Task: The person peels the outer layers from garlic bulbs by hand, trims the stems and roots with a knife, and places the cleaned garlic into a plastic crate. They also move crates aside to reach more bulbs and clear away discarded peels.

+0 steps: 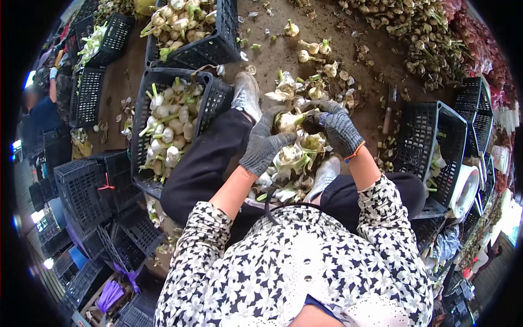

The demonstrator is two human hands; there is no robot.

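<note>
Between my two gloved hands is a garlic bulb (pixel 289 122), pale with a greenish stem. My left hand (pixel 263 143), in a grey knit glove, closes round its left side with the thumb along the front. From the other side my right hand (pixel 339 129) grips the bulb's right end, with dark, dirty fingertips; a small tool there cannot be made out. Under the hands lies a pile of garlic leaves and peelings (pixel 294 158), between my shoes. Loose garlic bulbs (pixel 315 48) are scattered on the ground just beyond.
On the left stands a black crate (pixel 138 117) of trimmed garlic, with another garlic-filled crate (pixel 231 32) behind it. To the right is a black crate (pixel 417 136); a knife-like tool (pixel 388 117) lies nearby. Untrimmed garlic (pixel 414 38) is heaped far right. Another person (pixel 46 114) sits far left.
</note>
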